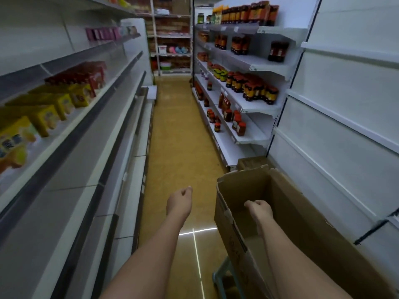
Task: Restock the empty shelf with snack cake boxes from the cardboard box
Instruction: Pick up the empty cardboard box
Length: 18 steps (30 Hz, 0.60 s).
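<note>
Cardboard box (306, 214) open beneath curled, empty right hand (258, 209); left hand (180, 200) likewise fisted, outstretched over floor (179, 130).

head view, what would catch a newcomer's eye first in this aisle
The big open cardboard box at lower right stands out first, with the right hand over its opening, fingers curled and holding nothing; no snack cakes show inside it. The left hand hangs curled over the yellowish floor mid-aisle. Next come the yellow and red snack cake boxes on the left shelf and the dark red jars on the right shelves.
</note>
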Motion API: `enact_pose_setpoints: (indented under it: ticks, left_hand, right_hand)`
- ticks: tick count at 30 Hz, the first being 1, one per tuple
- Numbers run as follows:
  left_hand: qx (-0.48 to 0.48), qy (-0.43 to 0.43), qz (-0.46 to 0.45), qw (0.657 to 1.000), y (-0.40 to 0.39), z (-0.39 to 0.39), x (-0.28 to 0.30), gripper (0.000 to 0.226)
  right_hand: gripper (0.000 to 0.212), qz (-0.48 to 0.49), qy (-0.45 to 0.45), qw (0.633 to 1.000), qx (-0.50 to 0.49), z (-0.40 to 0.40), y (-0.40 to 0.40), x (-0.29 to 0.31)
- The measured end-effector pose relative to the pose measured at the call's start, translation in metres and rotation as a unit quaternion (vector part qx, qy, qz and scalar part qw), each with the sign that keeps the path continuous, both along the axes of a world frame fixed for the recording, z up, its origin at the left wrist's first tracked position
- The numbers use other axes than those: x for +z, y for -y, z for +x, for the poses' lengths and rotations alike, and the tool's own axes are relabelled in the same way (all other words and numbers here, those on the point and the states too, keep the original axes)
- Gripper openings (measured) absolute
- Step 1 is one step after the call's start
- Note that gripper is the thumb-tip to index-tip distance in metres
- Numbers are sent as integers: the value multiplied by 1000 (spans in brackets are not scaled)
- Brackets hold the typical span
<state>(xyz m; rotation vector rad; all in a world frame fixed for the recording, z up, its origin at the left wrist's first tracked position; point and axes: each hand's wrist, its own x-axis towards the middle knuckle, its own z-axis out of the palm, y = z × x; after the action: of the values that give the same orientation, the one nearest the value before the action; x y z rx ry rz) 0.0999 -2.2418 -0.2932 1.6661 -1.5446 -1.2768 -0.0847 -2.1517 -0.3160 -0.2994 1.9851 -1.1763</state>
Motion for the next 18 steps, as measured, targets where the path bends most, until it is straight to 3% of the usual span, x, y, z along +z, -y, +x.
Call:
enact_pose_setpoints:
  ticks: [11,15,18]
  left_hand:
    - [-62,1,41,997,88,-99,-15,41]
    - [-96,-1,50,994,128,-122,-26,26]
    - [-137,4,51,989,165,-134,-28,34]
  right_hand:
    - [52,50,5,997,-59,-70,53,-36]
    - [51,68,1,992,-104,-89,77,-47]
    - [51,75,-3,985,-154,-98,95,-53]
